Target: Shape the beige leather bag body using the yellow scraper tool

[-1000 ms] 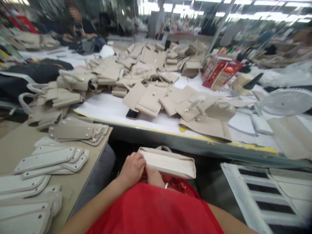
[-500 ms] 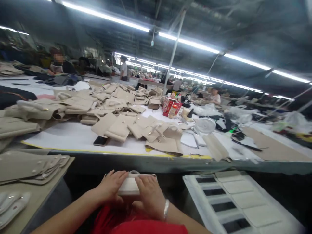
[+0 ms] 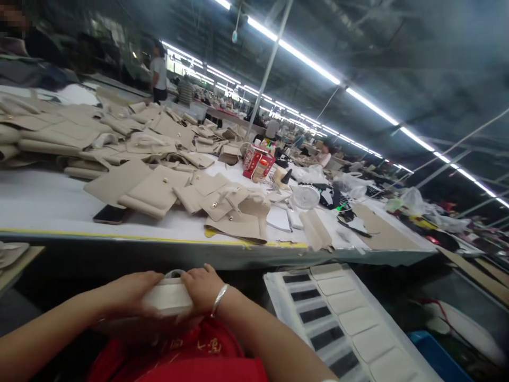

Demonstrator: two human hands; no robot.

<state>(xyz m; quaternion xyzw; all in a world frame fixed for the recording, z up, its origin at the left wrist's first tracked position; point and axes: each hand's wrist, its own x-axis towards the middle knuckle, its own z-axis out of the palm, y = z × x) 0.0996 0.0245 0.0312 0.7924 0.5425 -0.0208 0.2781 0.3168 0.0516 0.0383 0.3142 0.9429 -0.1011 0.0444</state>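
Low in front of my red clothing, a pale beige bag point(image 3: 170, 297) is held between both hands, a small loop handle at its far end. My left hand point(image 3: 139, 291) wraps the bag's left side, thumb toward me. On the other side my right hand point(image 3: 203, 287), a silver bracelet at its wrist, closes over the right edge. Its fingertips point away from me, and some fingers of both hands are hidden. The bag's lower part is out of sight beneath my hands.
Beige bag pieces point(image 3: 149, 188) with metal snaps are heaped on the white-topped table point(image 3: 51, 199) ahead. A phone point(image 3: 110, 214) lies near its yellow-taped edge. Behind stands a red box point(image 3: 258, 162). At right, a board point(image 3: 274, 289) carries cream panels and black strips.
The view has turned right and tilted, so the table and my hands appear further left. Both hands stay on the bag, now gripping closer around its sides.
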